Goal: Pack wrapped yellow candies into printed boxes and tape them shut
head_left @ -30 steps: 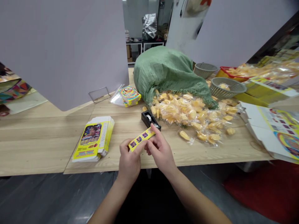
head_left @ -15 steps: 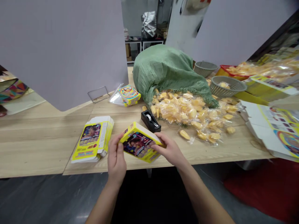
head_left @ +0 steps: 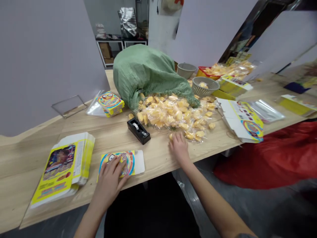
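My left hand (head_left: 111, 173) lies flat with fingers stretched over a yellow printed carton (head_left: 131, 162) on the table. The carton's white end flap (head_left: 139, 162) sticks out to the right. At the near edge of the snack heap, my right hand (head_left: 178, 148) curls its fingers over a wrapped yellow snack piece (head_left: 170, 136); part of the piece shows beside the fingertips, the rest is hidden. The heap of wrapped yellow snacks (head_left: 170, 114) spills from a green woven sack (head_left: 146, 66). Between my hands, farther back, stands a black tape dispenser (head_left: 138, 130).
Flattened cartons (head_left: 61, 168) lie stacked at left. Small printed boxes (head_left: 110, 102) and a wire frame (head_left: 69, 105) sit behind. To the right are grey baskets (head_left: 205, 86), a red tray (head_left: 208, 73), an opened carton (head_left: 241, 120) and red cloth (head_left: 267, 158) below the table edge.
The carton held up in both hands now lies on the table under my left hand. My right hand has let go and moved to the snacks. The view has swung right.
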A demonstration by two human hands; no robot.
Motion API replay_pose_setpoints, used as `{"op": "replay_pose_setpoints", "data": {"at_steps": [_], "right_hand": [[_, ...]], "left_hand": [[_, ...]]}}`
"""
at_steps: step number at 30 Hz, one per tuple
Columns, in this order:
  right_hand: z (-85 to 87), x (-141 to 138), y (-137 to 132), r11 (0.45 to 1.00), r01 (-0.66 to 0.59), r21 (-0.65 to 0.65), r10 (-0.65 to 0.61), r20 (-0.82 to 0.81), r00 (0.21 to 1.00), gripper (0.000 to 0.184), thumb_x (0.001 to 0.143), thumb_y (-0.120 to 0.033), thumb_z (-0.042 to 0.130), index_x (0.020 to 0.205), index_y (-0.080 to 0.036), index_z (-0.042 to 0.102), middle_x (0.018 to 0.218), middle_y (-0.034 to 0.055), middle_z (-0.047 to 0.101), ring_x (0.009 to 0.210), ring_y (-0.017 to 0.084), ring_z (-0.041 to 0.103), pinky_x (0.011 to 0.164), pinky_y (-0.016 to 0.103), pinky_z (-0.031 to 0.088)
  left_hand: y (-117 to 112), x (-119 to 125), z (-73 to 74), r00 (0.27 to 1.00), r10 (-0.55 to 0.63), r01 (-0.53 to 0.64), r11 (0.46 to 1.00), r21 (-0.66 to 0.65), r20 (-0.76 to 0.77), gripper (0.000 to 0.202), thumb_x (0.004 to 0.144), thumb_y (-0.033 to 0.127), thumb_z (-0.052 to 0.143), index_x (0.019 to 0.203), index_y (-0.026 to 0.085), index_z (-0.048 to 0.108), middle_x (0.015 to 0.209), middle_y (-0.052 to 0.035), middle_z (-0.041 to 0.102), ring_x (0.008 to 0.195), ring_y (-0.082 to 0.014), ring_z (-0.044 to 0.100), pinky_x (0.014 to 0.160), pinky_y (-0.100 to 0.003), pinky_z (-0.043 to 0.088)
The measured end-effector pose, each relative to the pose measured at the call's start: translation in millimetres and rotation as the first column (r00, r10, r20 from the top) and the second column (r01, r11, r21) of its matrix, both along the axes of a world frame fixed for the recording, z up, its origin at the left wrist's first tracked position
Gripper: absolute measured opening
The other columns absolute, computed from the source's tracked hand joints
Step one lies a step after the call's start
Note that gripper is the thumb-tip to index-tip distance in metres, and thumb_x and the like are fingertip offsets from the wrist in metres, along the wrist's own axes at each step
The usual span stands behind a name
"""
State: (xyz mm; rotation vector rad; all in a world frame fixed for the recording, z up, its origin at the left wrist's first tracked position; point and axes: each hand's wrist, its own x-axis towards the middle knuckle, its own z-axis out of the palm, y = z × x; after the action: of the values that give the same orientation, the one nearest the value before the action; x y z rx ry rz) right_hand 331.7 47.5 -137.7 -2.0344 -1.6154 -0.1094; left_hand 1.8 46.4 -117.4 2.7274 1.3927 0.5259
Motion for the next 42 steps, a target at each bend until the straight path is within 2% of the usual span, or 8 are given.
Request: {"op": "replay_pose_setpoints", "data": {"at_steps": [6, 11, 18, 21, 25, 29, 36, 42], "right_hand": [[-13.5, -2.6, -25.6, 0.942, -0.336, 0.009, 0.336, -0.069, 0.940, 0.038, 0.090, -0.024, 0.048, 0.126, -0.018, 0.056, 0.126, 0.0134, 0.062, 0.120, 0.027, 0.054, 0.101, 0.045, 0.043], [11.2, 58.6, 20.9, 0.984, 0.145, 0.107, -0.143, -0.029, 0.989, 0.047, 0.087, -0.025, 0.050, 0.131, -0.009, 0.049, 0.130, 0.0216, 0.055, 0.127, 0.034, 0.043, 0.106, 0.054, 0.033], [42.3, 117.7, 39.5, 0.995, 0.090, -0.044, -0.098, -0.240, 0.966, 0.050, 0.082, -0.021, 0.050, 0.130, -0.007, 0.051, 0.112, 0.0202, 0.063, 0.108, 0.031, 0.055, 0.099, 0.050, 0.039], [57.8, 117.4, 16.5, 0.997, -0.015, -0.082, -0.054, -0.770, 0.636, 0.040, 0.081, -0.038, 0.055, 0.113, -0.015, 0.062, 0.090, 0.0097, 0.064, 0.085, 0.023, 0.059, 0.084, 0.043, 0.049], [64.4, 95.8, -3.7, 0.968, -0.225, -0.115, -0.125, -0.992, -0.033, 0.039, 0.076, -0.046, 0.064, 0.101, -0.016, 0.065, 0.065, -0.0006, 0.052, 0.060, 0.014, 0.050, 0.066, 0.031, 0.050], [60.5, 64.7, -10.8, 0.928, -0.365, -0.068, -0.178, -0.944, -0.277, 0.033, 0.077, -0.047, 0.061, 0.092, -0.017, 0.063, 0.060, -0.0052, 0.041, 0.054, 0.010, 0.041, 0.057, 0.025, 0.042], [67.5, 42.6, -16.6, 0.875, -0.483, -0.044, -0.258, -0.886, -0.386, 0.033, 0.080, -0.050, 0.055, 0.079, -0.017, 0.061, 0.053, -0.0070, 0.031, 0.046, 0.008, 0.024, 0.045, 0.021, 0.024], [76.5, 35.0, -20.0, 0.852, -0.522, 0.043, -0.214, -0.881, -0.423, 0.033, 0.076, -0.050, 0.060, 0.076, -0.017, 0.062, 0.051, -0.0079, 0.031, 0.042, 0.007, 0.024, 0.041, 0.020, 0.024]], "left_hand": [[15.2, 86.9, 21.8, 0.962, -0.201, 0.229, 0.962, -0.148, 0.184, 0.039, 0.091, 0.027, 0.051, 0.129, 0.022, 0.050, 0.132, -0.0117, 0.057, 0.125, -0.0239, 0.052, 0.102, -0.042, 0.046], [35.1, 189.2, 0.8, 0.929, -0.309, 0.361, 0.877, -0.318, 0.204, 0.064, 0.075, 0.024, 0.071, 0.133, 0.014, 0.045, 0.149, -0.0204, 0.036, 0.141, -0.0334, 0.031, 0.113, -0.052, 0.028], [45.9, 186.7, -1.2, 0.923, -0.071, 0.240, 0.875, -0.422, 0.377, 0.016, 0.091, 0.022, 0.044, 0.097, 0.016, 0.057, 0.100, -0.0124, 0.068, 0.101, -0.0254, 0.063, 0.093, -0.045, 0.046], [43.1, 175.6, 10.7, 0.755, 0.238, 0.263, 0.744, -0.614, 0.611, 0.025, 0.094, 0.038, 0.040, 0.103, 0.017, 0.051, 0.078, -0.0036, 0.064, 0.077, -0.0193, 0.065, 0.077, -0.037, 0.052], [36.6, 182.9, 20.8, 0.392, 0.705, 0.555, 0.331, -0.763, 0.591, 0.041, 0.074, 0.044, 0.072, 0.098, 0.017, 0.053, 0.071, 0.0036, 0.058, 0.059, -0.0101, 0.059, 0.073, -0.030, 0.053], [29.9, 194.8, 21.4, 0.329, 0.793, 0.647, 0.206, -0.734, 0.513, 0.046, 0.069, 0.046, 0.077, 0.093, 0.019, 0.049, 0.104, -0.0085, 0.065, 0.087, -0.0201, 0.068, 0.084, -0.038, 0.051], [32.8, 195.5, 24.5, 0.538, 0.288, 0.632, 0.484, -0.605, 0.792, 0.050, 0.055, 0.034, 0.087, 0.087, 0.019, 0.051, 0.117, -0.0087, 0.059, 0.109, -0.0232, 0.056, 0.092, -0.035, 0.044], [30.5, 204.0, 28.7, 0.442, 0.390, 0.550, 0.593, -0.587, 0.808, 0.049, 0.066, 0.051, 0.076, 0.095, 0.018, 0.054, 0.093, -0.0030, 0.060, 0.081, -0.0155, 0.059, 0.073, -0.027, 0.047]]}}
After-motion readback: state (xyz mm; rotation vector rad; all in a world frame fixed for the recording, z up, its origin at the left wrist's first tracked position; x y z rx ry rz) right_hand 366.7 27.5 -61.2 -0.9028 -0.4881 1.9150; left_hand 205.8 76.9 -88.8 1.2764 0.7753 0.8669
